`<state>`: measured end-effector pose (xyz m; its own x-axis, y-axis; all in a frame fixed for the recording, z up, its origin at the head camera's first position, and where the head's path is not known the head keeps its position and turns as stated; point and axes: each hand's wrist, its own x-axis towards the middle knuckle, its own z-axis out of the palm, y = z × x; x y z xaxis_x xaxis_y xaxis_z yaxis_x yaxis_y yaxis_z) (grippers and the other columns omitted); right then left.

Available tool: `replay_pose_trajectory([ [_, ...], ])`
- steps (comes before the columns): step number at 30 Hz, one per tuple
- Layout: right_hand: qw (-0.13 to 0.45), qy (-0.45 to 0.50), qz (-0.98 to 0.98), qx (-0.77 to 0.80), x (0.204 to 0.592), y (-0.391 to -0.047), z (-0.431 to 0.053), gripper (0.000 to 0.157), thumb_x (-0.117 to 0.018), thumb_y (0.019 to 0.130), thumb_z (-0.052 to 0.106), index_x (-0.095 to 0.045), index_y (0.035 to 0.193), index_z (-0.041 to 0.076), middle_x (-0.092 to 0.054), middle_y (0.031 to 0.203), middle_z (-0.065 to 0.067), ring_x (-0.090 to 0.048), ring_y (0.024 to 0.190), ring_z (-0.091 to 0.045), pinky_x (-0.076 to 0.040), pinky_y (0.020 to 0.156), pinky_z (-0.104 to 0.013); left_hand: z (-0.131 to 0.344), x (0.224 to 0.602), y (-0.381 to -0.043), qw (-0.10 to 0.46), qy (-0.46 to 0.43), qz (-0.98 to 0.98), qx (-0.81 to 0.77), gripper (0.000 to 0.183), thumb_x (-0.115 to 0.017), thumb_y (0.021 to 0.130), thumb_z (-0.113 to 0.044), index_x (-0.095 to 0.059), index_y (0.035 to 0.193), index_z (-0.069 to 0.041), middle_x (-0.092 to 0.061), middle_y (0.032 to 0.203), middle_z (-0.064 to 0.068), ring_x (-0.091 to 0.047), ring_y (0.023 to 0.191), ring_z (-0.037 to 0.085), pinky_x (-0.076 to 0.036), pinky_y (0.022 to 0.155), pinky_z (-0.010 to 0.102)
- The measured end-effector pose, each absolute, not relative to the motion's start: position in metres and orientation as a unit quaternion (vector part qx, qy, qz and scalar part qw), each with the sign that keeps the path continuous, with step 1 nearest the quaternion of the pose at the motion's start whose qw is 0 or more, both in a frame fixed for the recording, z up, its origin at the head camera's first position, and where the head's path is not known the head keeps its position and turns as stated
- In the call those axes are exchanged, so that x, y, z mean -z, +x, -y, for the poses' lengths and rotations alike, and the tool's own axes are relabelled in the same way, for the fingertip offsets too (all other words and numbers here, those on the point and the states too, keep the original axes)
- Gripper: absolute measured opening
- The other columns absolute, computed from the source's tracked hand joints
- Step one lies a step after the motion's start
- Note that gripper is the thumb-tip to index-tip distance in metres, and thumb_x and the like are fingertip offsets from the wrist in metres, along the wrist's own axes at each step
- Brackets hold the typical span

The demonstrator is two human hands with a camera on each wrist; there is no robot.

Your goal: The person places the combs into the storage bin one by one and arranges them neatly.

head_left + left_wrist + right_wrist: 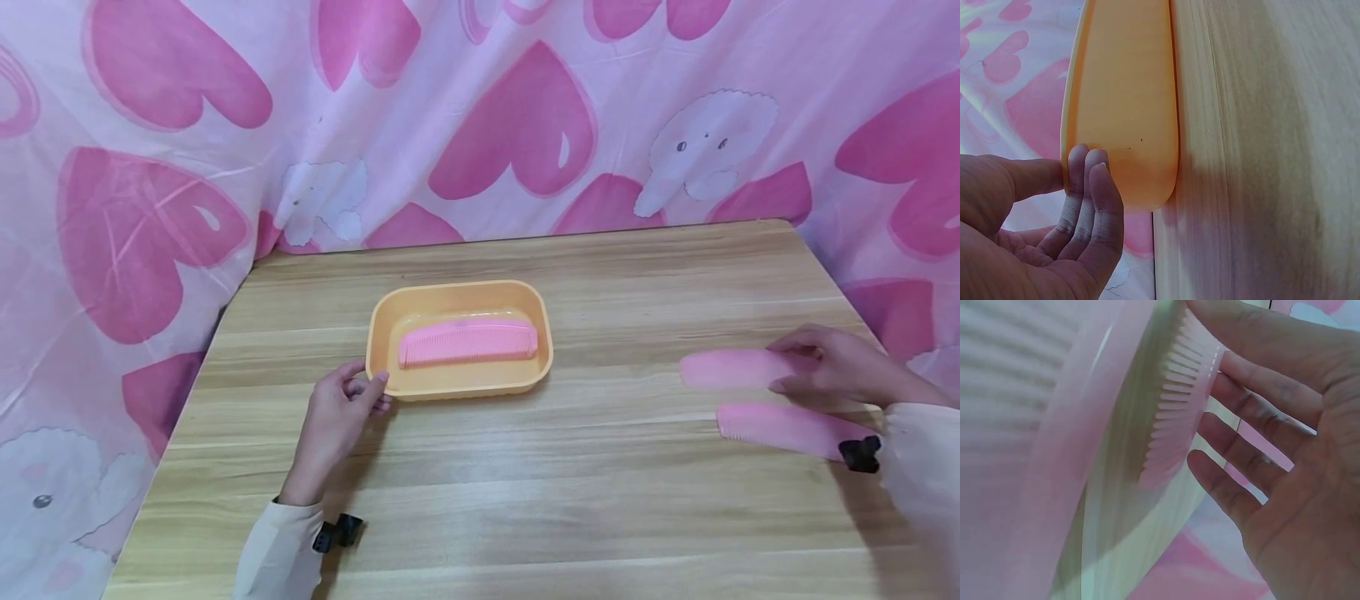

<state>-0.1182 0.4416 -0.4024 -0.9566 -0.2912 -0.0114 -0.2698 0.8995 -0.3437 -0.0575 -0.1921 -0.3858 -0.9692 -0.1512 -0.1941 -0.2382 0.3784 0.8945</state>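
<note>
A yellow-orange plastic tray [457, 393] stands on the table, with a pink comb [468, 343] lying inside it. At its near left corner, my left hand [337, 421] grips the wall, thumb on the rim and fingers against the outside [1129, 94]. Over on the right, my right hand [843, 367] pinches one end of a second pink comb [723, 369]; its teeth show in the right wrist view [1175, 403]. Just below that hand lies a third pink comb [787, 429], its right end overlapped by the black wrist camera.
The wooden table [525, 500] has its back edge against a pink curtain [480, 100] printed with hearts and cartoon animals. The same cloth hangs along the left and right sides. Bare wood lies between the tray and the right-hand combs.
</note>
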Motion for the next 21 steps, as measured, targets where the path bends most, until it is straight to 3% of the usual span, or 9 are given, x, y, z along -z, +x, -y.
replay_pose_trajectory([
  [4,0.03,-0.152,-0.969,0.195,0.403,-0.122,-0.431,0.054,-0.097,0.065,0.022,-0.074,0.106,-0.004,-0.071,0.1,-0.013,-0.053,0.083,0.005,-0.04,0.068,-0.005,0.192,0.387,-0.058,0.04,-0.119,-0.827,-0.548,0.047,-0.063,0.102,-0.015,-0.05,0.14,0.009,-0.072,0.082,0.011,-0.071,0.073,0.014,-0.062,0.068,0.025],
  [12,0.03,-0.162,-0.962,0.219,0.405,-0.126,-0.42,0.052,-0.098,0.064,0.018,-0.076,0.106,-0.004,-0.071,0.102,-0.015,-0.052,0.084,0.002,-0.04,0.068,-0.008,0.191,0.386,-0.058,0.043,-0.124,-0.827,-0.547,0.047,-0.063,0.102,-0.016,-0.05,0.14,0.008,-0.073,0.082,0.011,-0.071,0.073,0.014,-0.062,0.067,0.025],
  [21,0.056,-0.128,-0.965,0.223,0.405,-0.127,-0.408,0.057,-0.096,0.069,0.027,-0.075,0.111,-0.004,-0.068,0.102,-0.013,-0.05,0.079,-0.01,-0.041,0.064,-0.013,0.192,0.387,-0.058,0.038,-0.116,-0.831,-0.543,0.047,-0.063,0.102,-0.017,-0.051,0.14,0.008,-0.073,0.083,0.012,-0.07,0.073,0.014,-0.062,0.068,0.026],
])
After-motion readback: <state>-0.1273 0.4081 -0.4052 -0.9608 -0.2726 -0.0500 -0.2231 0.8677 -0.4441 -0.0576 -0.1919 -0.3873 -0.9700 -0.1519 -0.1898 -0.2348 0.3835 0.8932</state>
